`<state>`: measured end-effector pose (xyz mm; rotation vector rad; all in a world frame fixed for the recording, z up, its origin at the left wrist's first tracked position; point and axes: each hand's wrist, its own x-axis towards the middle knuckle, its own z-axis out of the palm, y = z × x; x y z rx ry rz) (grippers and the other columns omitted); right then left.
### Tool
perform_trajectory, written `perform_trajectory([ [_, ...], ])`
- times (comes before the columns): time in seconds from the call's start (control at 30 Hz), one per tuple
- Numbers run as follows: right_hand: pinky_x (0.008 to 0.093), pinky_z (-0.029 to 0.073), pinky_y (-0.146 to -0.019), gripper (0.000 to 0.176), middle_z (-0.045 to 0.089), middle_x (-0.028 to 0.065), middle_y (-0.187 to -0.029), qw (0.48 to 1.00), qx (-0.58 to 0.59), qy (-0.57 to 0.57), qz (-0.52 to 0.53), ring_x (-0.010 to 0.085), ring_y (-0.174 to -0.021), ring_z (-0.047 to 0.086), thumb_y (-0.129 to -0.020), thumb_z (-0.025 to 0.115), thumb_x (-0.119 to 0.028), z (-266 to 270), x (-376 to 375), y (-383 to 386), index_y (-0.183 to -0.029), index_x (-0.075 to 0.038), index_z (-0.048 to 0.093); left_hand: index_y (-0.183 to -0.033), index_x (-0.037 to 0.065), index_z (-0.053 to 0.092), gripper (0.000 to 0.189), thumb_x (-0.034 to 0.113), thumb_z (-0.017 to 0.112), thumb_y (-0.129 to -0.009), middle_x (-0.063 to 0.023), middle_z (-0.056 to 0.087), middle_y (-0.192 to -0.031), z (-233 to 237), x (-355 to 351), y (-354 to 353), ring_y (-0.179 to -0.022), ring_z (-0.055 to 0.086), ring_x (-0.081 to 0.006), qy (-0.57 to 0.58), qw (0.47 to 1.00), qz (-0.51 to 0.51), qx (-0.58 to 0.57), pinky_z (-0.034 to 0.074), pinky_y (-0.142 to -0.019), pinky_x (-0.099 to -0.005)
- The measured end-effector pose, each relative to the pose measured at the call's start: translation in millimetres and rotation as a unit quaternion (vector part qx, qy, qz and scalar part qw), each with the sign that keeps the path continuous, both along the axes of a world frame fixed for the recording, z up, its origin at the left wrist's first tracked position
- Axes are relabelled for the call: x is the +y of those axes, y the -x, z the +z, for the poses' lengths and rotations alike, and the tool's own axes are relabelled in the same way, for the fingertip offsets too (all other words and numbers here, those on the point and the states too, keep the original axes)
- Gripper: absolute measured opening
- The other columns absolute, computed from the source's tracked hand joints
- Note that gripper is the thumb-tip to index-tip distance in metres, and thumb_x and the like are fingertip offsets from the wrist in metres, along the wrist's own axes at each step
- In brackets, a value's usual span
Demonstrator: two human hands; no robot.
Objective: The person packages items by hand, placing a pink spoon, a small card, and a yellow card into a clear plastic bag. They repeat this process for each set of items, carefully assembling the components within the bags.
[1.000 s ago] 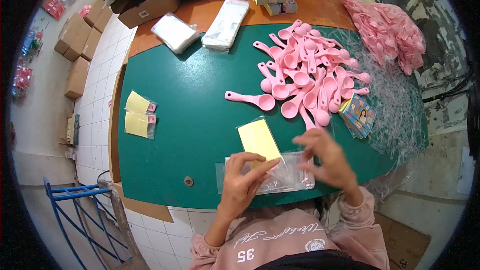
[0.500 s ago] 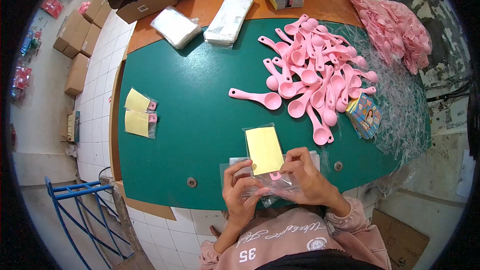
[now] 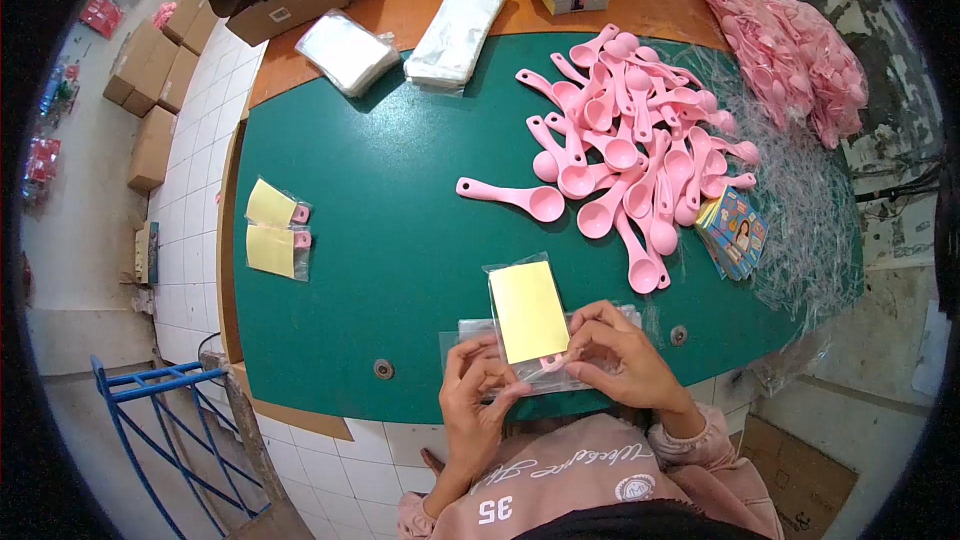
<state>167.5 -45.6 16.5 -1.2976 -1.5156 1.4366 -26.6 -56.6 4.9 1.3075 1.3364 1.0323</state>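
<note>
Between my hands is a clear plastic bag with a yellow card point(image 3: 530, 310) in it, its plain side facing up. A bit of a pink spoon handle point(image 3: 552, 361) shows below the card. My left hand point(image 3: 474, 395) is closed on the bag's lower left edge, thumb against bent fingers. On the other side, my right hand point(image 3: 632, 362) pinches the bag near the card's lower right corner. Beneath my hands, more clear bags point(image 3: 478, 326) lie at the table's front edge. The spoon's bowl is hidden.
A heap of pink measuring spoons point(image 3: 620, 155) covers the right, near blue printed cards point(image 3: 735, 232) and crumpled plastic point(image 3: 800, 220). One spoon point(image 3: 512, 197) lies apart. Two packed bags point(image 3: 272, 248) sit at left. Bag stacks point(image 3: 347, 52) and a carton point(image 3: 285, 0) are at the back.
The bag and card have come slightly lower and toward me. My left thumb has shifted down, and my right fingers have moved in around the bag's opening by the spoon handle.
</note>
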Motion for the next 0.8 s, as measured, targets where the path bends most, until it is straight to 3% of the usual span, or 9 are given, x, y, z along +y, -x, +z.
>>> perform_trajectory([
  [0.07,0.0282,0.046,-0.074,0.01,0.047,0.0103,-0.092,1.0,0.007,0.025,-0.016,0.0156,-0.084,0.054,-0.079,0.061,-0.005,-4.0,-2.4,1.9,-0.087,-0.001,0.057,-0.073,0.0,0.057,0.015,0.007,0.07,-0.073,-0.0073,0.055,-0.091,6.5,1.6,2.8,-0.08,0.054,-0.0105,0.131,0.991,-0.034,-0.018,0.044,-0.06,-0.0187],
  [0.1,0.0277,0.048,-0.07,0.006,0.052,0.0104,-0.088,0.998,0.013,0.049,-0.031,0.0146,-0.081,0.056,-0.082,0.058,-0.004,-5.7,-3.5,3.0,-0.086,0.0,0.055,-0.073,0.0,0.057,0.015,0.007,0.07,-0.073,-0.0073,0.055,-0.091,5.6,1.9,2.5,-0.08,0.054,-0.0105,0.132,0.991,-0.033,-0.018,0.044,-0.06,-0.0187],
  [0.17,0.0265,0.049,-0.066,0.006,0.055,0.0099,-0.083,0.991,0.062,0.104,-0.062,0.0143,-0.076,0.059,-0.083,0.056,-0.003,-5.8,-5.7,8.2,-0.085,0.002,0.053,-0.075,-0.002,0.056,0.012,0.003,0.067,-0.075,-0.0027,0.057,-0.072,3.9,2.8,1.6,-0.065,0.053,-0.0067,0.121,0.992,-0.034,0.013,0.043,-0.058,-0.0181],
  [0.2,0.0254,0.05,-0.061,0.007,0.058,0.0094,-0.079,0.977,0.11,0.158,-0.093,0.014,-0.071,0.061,-0.084,0.054,-0.003,-5.9,-6.6,10.8,-0.084,0.003,0.051,-0.075,-0.002,0.056,0.012,0.003,0.067,-0.075,-0.0027,0.057,-0.072,2.6,3.2,1.2,-0.065,0.053,-0.0067,0.12,0.992,-0.034,0.014,0.043,-0.058,-0.0181],
  [0.27,0.0245,0.051,-0.058,0.008,0.059,0.0093,-0.077,0.974,0.115,0.16,-0.111,0.0141,-0.069,0.062,-0.085,0.053,-0.002,-10.5,-9.3,14.5,-0.086,0.004,0.049,-0.075,-0.003,0.055,0.014,0.003,0.069,-0.074,-0.0016,0.057,-0.066,0.4,3.9,0.1,-0.06,0.053,-0.0065,0.118,0.991,-0.018,0.056,0.043,-0.055,-0.0187],
  [0.4,0.023,0.05,-0.053,0.012,0.06,0.0099,-0.077,0.969,0.117,0.16,-0.147,0.0144,-0.064,0.064,-0.085,0.052,-0.001,-8.0,-8.9,18.4,-0.09,0.003,0.042,-0.076,-0.003,0.055,0.015,0.002,0.069,-0.074,-0.0025,0.057,-0.066,1.6,5.6,-1.9,-0.06,0.053,-0.0062,0.091,0.992,-0.02,0.088,0.044,-0.052,-0.0193],
  [0.57,0.0219,0.05,-0.051,0.012,0.059,0.0105,-0.076,0.969,0.123,0.148,-0.156,0.0141,-0.063,0.064,-0.085,0.052,-0.001,-8.3,-8.8,20.0,-0.091,0.002,0.041,-0.087,0.0,0.049,0.015,0.001,0.062,-0.08,-0.004,0.057,-0.067,5.1,7.7,-7.7,-0.06,0.054,-0.0056,0.132,0.989,0.055,0.029,0.045,-0.05,-0.0187],
  [0.8,0.0221,0.05,-0.047,0.007,0.059,0.0093,-0.075,0.971,0.121,0.147,-0.145,0.0135,-0.06,0.063,-0.086,0.05,-0.002,-9.6,-9.5,19.6,-0.089,0.001,0.045,-0.089,0.001,0.049,0.01,0.002,0.057,-0.084,-0.0024,0.054,-0.069,-3.5,3.0,-3.8,-0.059,0.052,-0.0054,0.081,0.995,0.014,0.053,0.044,-0.051,-0.0188],
])
